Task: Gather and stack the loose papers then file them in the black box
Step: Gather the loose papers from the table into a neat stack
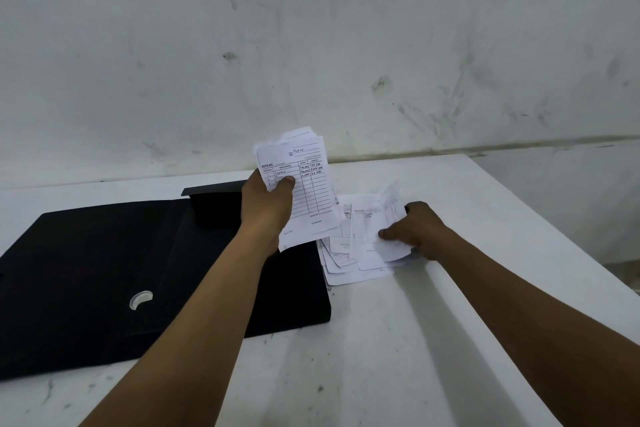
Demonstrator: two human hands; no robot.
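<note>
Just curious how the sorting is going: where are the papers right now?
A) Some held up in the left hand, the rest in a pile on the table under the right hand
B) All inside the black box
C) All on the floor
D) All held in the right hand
A: the left hand holds up a stack of papers, while the right hand rests on the loose pile on the table.

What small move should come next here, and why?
Probably the right hand should lift the sheet it is pressing on the loose pile and add it to the stack of receipts held up in the left hand. Many papers still lie scattered on the white table, so filing into the black box looks premature.
</note>
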